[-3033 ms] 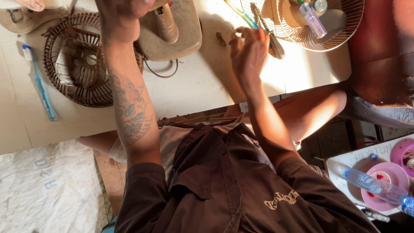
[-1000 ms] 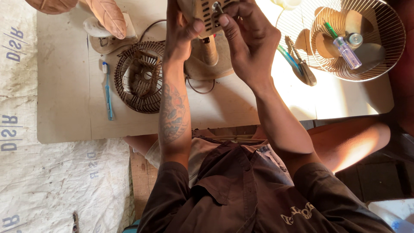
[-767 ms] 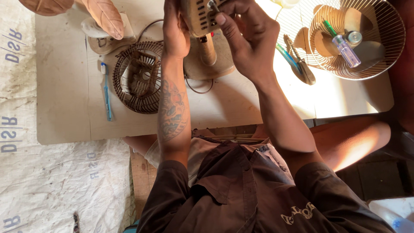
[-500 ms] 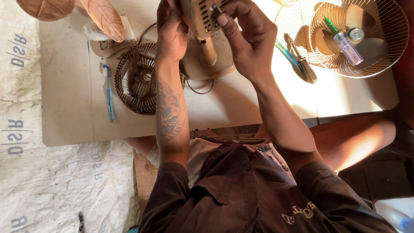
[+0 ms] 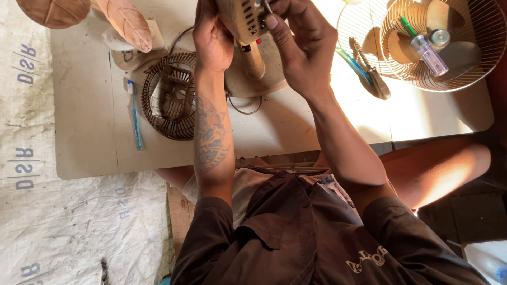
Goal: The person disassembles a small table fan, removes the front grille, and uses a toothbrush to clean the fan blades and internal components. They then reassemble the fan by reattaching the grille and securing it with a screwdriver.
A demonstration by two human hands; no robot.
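At the top of the view I hold a beige, slotted fan motor housing [image 5: 244, 20] on its stem and round base [image 5: 257, 74]. My left hand [image 5: 211, 37] grips the housing's left side. From the right, my right hand [image 5: 296, 45] has its thumb pressed on the housing and its fingertips on a small metal part at the top edge; what they pinch is too small to tell. Both forearms reach up over a low wooden board [image 5: 95, 142].
A dusty brown fan grille [image 5: 169, 95] lies left of my left arm, with a blue toothbrush [image 5: 134, 116] beside it and fan blades [image 5: 121, 21] at top left. A pale wire grille [image 5: 438, 42] at right holds a small bottle [image 5: 429, 53]. Pliers [image 5: 372, 79] lie near it.
Three seconds ago my hands were apart on the board. They have come together on the fan housing, and the view has shifted slightly left and up.
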